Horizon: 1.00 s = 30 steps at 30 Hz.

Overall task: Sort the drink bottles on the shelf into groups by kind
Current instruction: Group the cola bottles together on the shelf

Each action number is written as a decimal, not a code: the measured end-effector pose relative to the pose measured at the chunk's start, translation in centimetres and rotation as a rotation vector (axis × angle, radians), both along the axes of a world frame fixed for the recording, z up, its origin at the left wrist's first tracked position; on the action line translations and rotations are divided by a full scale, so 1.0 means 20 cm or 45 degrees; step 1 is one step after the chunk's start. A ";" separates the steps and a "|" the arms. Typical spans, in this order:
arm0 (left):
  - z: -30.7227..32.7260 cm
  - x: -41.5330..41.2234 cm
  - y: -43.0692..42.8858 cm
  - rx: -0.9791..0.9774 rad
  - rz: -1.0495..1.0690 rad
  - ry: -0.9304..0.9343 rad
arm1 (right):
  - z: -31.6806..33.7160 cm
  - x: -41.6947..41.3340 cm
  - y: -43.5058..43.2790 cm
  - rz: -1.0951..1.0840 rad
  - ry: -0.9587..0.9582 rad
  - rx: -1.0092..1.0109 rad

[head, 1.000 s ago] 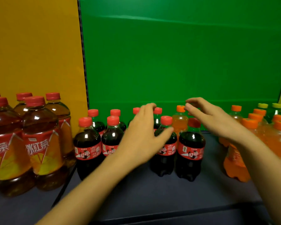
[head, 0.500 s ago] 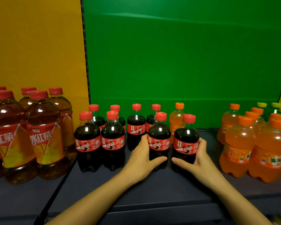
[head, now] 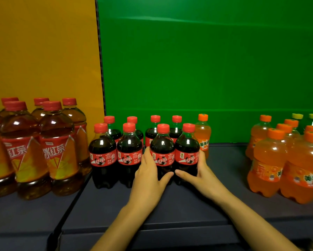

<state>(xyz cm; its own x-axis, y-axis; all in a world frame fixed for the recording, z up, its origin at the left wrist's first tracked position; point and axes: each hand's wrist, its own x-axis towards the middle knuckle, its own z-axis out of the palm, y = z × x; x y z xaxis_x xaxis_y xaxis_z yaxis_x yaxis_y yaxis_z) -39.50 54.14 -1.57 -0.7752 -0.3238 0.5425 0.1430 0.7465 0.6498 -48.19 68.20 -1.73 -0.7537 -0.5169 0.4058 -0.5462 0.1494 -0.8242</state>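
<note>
The cola bottles [head: 130, 153] stand as a tight cluster in two rows on the dark, matte shelf [head: 224, 196], just in front of the smooth green back panel [head: 206, 69]. Each is a small, rounded clear plastic bottle with near-black liquid, a ribbed red screw cap and a glossy red label wrapped round its waist.

The left hand [head: 148, 176] cups the left side of the third cola bottle [head: 162, 154] of the front row, its fingers [head: 148, 156] curved round the label and its thumb lying across the lower body. The right hand [head: 201, 173] presses the right side of the fourth cola bottle [head: 187, 153], with its thumb pointing left along the base until it almost meets the other thumb. Both hands are wrapped around this pair, squeezing the two bottles together.

Just right of the cola cluster, in the back row, stands one lone orange soda bottle [head: 203, 134], translucent with an orange cap. Well to the right of the cluster is a group of orange soda bottles [head: 286, 156] of the same bulbous shape, with yellow-capped bottles [head: 297, 116] behind them. Left of the cluster, before a yellow panel [head: 43, 51], stand larger iced tea bottles [head: 56, 149], amber and shiny, with red caps.
</note>
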 end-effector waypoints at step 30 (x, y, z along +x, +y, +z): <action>-0.04 0.13 0.12 -0.324 0.032 0.182 | -0.01 0.10 0.25 -0.553 0.397 -0.113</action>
<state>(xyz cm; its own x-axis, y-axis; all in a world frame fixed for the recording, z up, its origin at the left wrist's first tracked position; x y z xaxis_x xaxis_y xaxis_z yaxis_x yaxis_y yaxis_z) -36.99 56.63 -2.32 -0.6785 -0.1815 0.7118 0.1991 0.8873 0.4160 -46.25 73.20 -1.96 -0.7275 -0.1384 0.6721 -0.6702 0.3530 -0.6528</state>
